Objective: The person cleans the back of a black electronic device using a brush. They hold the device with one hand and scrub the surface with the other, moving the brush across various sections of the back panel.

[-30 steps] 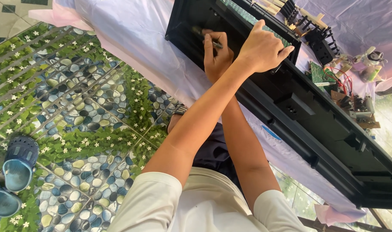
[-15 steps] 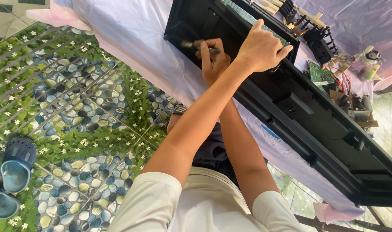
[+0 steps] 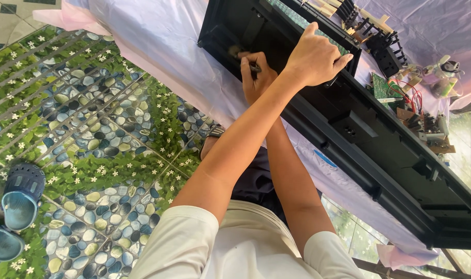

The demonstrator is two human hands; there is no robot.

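A long black plastic casing (image 3: pixel 380 150) lies on a table draped in pale cloth (image 3: pixel 163 41). My left hand (image 3: pixel 318 57) reaches across over my other arm and grips the casing's far rim, fingers curled over the edge. My right hand (image 3: pixel 256 77) is inside the casing's open end, shut on a small dark-handled brush-like tool (image 3: pixel 236 51) whose tip rests on the casing's inner surface. The tool's tip is blurred.
Beyond the casing lie a green circuit board (image 3: pixel 382 88) with red wires, black plastic parts (image 3: pixel 385 49) and small electronic bits (image 3: pixel 426 129). The floor has a pebble-and-flower pattern (image 3: pixel 91 129). Blue sandals (image 3: pixel 18 201) sit at lower left.
My right hand has shifted the tool slightly back and forth inside the casing's end. My left hand has kept its grip on the rim.
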